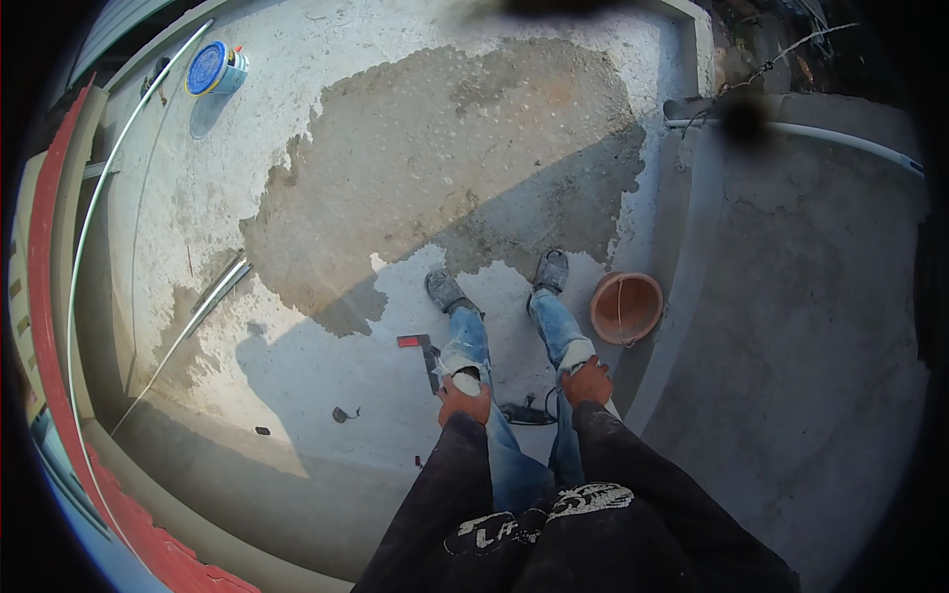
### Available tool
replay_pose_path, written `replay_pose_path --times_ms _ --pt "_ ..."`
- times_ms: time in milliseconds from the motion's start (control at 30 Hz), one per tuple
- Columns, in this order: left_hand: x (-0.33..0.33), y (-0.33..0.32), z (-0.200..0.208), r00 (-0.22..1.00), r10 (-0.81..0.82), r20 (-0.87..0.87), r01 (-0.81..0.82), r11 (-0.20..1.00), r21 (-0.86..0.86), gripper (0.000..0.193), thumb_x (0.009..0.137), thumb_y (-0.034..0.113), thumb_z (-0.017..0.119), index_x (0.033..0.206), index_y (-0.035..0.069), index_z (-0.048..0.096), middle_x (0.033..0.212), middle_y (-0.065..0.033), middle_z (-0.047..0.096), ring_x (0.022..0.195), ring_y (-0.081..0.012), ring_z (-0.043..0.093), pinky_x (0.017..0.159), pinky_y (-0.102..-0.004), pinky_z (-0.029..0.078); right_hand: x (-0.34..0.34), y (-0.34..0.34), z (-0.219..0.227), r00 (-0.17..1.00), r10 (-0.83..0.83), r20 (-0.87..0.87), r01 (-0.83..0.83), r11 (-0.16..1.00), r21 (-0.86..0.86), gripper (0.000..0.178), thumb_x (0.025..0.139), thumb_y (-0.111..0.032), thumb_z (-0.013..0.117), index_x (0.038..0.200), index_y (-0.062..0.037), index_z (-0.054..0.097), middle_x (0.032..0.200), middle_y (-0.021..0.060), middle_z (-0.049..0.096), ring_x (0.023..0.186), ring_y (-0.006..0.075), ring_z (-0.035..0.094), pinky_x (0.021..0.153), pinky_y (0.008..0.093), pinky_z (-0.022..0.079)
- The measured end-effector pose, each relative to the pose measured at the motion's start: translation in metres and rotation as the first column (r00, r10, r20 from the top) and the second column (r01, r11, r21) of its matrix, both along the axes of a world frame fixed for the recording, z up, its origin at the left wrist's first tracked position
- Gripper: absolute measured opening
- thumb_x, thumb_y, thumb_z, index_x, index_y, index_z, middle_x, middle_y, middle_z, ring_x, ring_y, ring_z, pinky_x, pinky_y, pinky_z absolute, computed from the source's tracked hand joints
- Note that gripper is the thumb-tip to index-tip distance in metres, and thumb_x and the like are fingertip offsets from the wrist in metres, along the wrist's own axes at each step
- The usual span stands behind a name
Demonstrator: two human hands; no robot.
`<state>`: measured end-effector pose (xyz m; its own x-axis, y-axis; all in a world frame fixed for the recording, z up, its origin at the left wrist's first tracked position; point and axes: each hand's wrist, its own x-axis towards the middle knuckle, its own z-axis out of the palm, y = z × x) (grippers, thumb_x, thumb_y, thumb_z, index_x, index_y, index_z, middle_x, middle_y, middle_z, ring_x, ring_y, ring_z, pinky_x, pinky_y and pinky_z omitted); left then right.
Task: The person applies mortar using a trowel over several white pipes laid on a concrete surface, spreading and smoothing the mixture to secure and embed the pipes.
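My left hand (464, 399) is at my left knee, its fingers closed on the torn blue jeans (467, 341). A white patch shows beside those fingers. My right hand (588, 382) grips the jeans at the other knee, next to another white patch. Left of my left leg lies a dark flat tool with a red part (431, 362), partly hidden by the leg. Between my legs a black object (531, 413) rests on the floor, its kind unclear. A terracotta-coloured bucket (626, 308) with a wire handle stands right of my right foot.
A wet grey patch (445, 158) spreads over the whitish floor ahead of my shoes (449, 292). Metal strips (219, 289) lie to the left. A blue-lidded bucket (209, 69) stands far left. A low wall (682, 237) borders the right, with a white pipe (835, 136) beyond.
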<state>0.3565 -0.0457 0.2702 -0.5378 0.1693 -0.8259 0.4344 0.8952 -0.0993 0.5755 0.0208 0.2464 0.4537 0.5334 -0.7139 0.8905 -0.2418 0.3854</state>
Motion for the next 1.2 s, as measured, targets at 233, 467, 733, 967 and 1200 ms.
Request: replay_pose_path --times_ms 233,467,733,967,1200 --pt "0.016 0.005 -0.005 0.998 -0.002 -0.055 0.006 0.998 0.066 0.078 0.08 0.049 0.071 0.142 0.012 0.042 0.132 -0.025 0.054 0.105 -0.0461 0.066 0.093 -0.0521 0.053 0.003 0.021 0.007 0.999 -0.048 -0.011 0.048 0.998 0.035 0.063 0.079 -0.046 0.076 0.125 -0.0072 0.057 0.117 0.0173 0.062 0.1 0.0352 0.07 0.086 0.0449 0.057" --pt "0.032 -0.005 -0.01 0.989 -0.11 -0.096 0.117 0.991 0.071 0.076 0.078 0.048 0.073 0.14 0.014 0.045 0.133 -0.0233 0.053 0.1 -0.0455 0.068 0.086 -0.0535 0.054 0.013 0.01 0.008 0.995 -0.086 -0.042 0.088 0.995 0.044 0.058 0.083 -0.046 0.07 0.123 -0.006 0.059 0.116 0.0185 0.062 0.1 0.0366 0.069 0.087 0.0466 0.055" --pt "0.032 -0.017 -0.012 0.99 -0.104 -0.1 0.111 0.991 0.069 0.078 0.079 0.049 0.073 0.141 0.013 0.043 0.134 -0.0225 0.052 0.099 -0.0454 0.067 0.087 -0.0534 0.053 0.018 -0.011 0.004 0.998 -0.051 -0.024 0.053 0.995 0.09 0.056 0.084 -0.045 0.068 0.121 -0.0055 0.059 0.114 0.0178 0.063 0.099 0.0374 0.07 0.088 0.0471 0.055" --pt "0.03 -0.022 -0.011 0.992 -0.108 -0.066 0.11 0.993 0.029 0.079 0.08 0.049 0.07 0.144 0.013 0.042 0.134 -0.0232 0.051 0.096 -0.045 0.067 0.087 -0.0522 0.053 0.015 -0.015 0.004 0.998 -0.059 -0.039 0.062 0.994 0.095 0.055 0.083 -0.043 0.068 0.122 -0.0051 0.058 0.113 0.0206 0.063 0.098 0.0401 0.07 0.086 0.0494 0.056" --pt "0.027 -0.023 -0.01 0.996 -0.06 -0.067 0.061 0.998 0.007 0.081 0.08 0.051 0.07 0.146 0.013 0.041 0.134 -0.023 0.051 0.097 -0.0439 0.067 0.088 -0.0523 0.052 0.014 -0.016 0.0 0.999 -0.033 -0.018 0.035 0.993 0.115 0.055 0.083 -0.043 0.069 0.12 -0.0049 0.056 0.113 0.0198 0.062 0.098 0.04 0.07 0.086 0.0496 0.056"
